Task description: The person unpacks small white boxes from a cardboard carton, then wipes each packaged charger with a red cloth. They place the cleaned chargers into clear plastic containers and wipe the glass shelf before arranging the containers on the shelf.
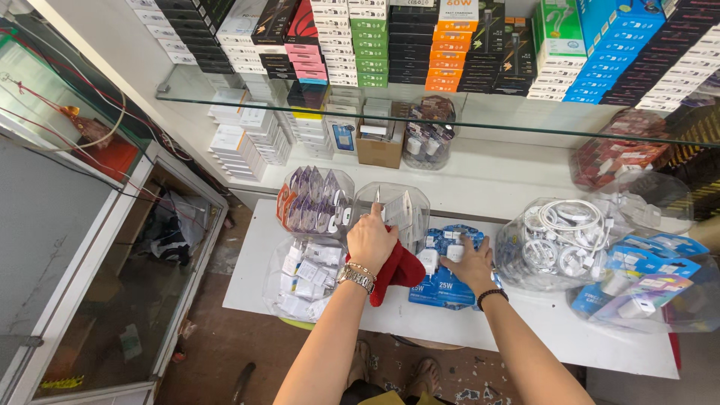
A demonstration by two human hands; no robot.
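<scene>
Left hand (371, 238): grip closed on a red cloth (397, 271), pressed against the clear plastic jar (394, 210) on the white desk (251, 255). Right hand (471, 264): fingers spread, resting flat on blue charger boxes (442, 289) just right of that jar.

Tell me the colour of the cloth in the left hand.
Red; the cloth shows best in the head view, bunched under the left hand.

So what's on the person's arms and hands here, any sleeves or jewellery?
No sleeves: both forearms are bare. The left hand has a metal-link wristwatch and a thin bracelet at the wrist. The right hand has a dark beaded bracelet at its wrist.
</scene>
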